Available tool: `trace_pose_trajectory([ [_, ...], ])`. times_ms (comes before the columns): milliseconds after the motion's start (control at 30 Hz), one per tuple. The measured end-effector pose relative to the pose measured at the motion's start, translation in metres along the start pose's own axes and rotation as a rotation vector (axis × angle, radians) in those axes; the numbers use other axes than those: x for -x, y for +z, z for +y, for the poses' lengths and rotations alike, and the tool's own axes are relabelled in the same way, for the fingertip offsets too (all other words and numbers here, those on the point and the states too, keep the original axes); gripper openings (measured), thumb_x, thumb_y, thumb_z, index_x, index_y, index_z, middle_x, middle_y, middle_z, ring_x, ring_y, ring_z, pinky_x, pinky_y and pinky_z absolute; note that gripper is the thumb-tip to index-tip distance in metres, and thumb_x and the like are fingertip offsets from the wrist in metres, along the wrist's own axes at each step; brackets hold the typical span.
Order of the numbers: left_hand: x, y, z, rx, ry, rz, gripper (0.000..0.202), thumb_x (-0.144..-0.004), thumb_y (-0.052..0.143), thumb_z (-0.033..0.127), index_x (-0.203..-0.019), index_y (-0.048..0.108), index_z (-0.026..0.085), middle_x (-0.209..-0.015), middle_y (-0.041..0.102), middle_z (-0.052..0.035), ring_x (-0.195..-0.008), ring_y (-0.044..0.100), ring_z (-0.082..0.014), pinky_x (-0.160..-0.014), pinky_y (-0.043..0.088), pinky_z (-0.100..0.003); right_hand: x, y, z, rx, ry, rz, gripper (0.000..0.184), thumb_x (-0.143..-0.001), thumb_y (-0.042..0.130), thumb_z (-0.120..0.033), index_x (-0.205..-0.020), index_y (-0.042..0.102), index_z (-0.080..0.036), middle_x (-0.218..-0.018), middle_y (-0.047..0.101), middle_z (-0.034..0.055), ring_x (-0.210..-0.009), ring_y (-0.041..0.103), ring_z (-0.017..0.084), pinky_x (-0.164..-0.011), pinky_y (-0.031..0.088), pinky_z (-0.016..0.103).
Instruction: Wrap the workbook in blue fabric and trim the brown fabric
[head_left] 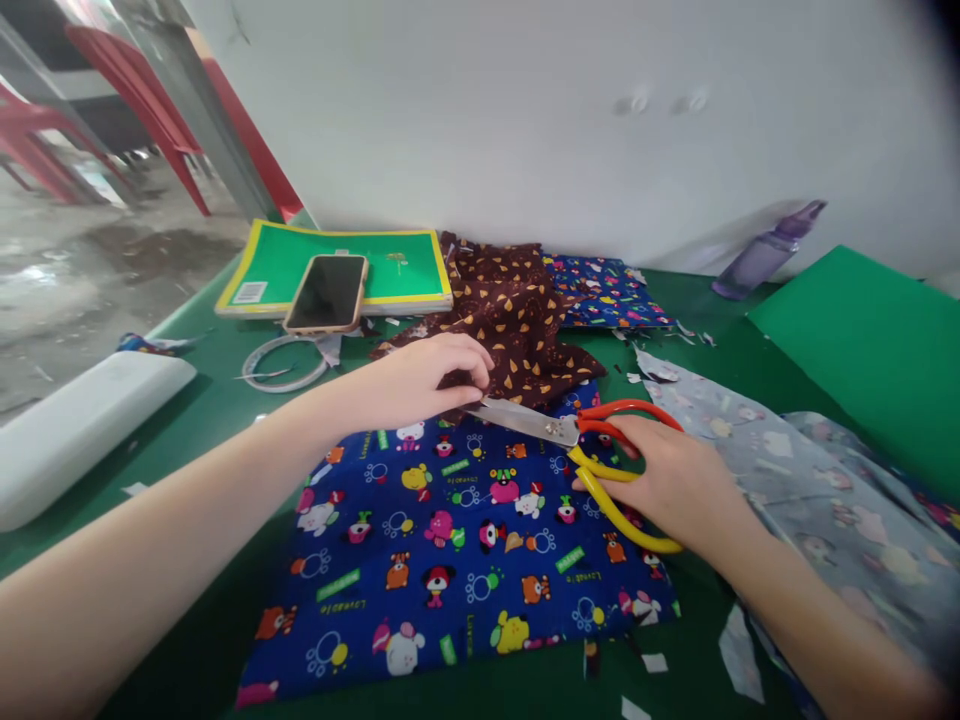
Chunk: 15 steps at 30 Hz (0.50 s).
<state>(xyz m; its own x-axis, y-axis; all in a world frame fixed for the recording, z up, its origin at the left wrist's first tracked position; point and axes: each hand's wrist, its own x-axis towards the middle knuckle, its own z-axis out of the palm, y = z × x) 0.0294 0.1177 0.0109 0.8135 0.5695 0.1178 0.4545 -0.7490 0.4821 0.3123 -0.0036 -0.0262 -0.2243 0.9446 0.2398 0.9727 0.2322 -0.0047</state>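
My right hand (660, 465) grips a pair of scissors (529, 420) with one red and one yellow handle; the blades point left. At the blade tips, my left hand (442, 370) pinches the brown leaf-print fabric (517, 315) with curled fingers. The exact spot between blades and cloth is partly hidden by that hand. Beneath both hands, a blue cartoon-animal fabric (450, 560) lies spread flat. The brown cloth sits rumpled over its far edge.
A phone (328, 292) rests on a green book (409, 262) at the back left. Nearby are a roll of tape (259, 375) and a white case (90, 430). Rightward lie grey-backed fabric (742, 430), a green board (870, 350) and a purple bottle (761, 260). Scraps (655, 662) litter the table.
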Motion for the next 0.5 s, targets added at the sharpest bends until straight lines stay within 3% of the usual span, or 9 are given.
trace_pose_trajectory([
  [500,0.005,-0.011,-0.007,0.008,-0.054,-0.001,0.018,-0.089,0.050,0.036,-0.093,0.062,0.022,-0.118,0.059,-0.0004,-0.100,0.057,-0.0149,-0.086,0.042,-0.026,0.004,0.000,-0.002,0.060,0.031,0.003,0.044,-0.077,0.060,-0.053,-0.102,0.064,-0.017,-0.095,0.072,0.0076,-0.082,0.068,0.029,-0.065,0.051,0.039],
])
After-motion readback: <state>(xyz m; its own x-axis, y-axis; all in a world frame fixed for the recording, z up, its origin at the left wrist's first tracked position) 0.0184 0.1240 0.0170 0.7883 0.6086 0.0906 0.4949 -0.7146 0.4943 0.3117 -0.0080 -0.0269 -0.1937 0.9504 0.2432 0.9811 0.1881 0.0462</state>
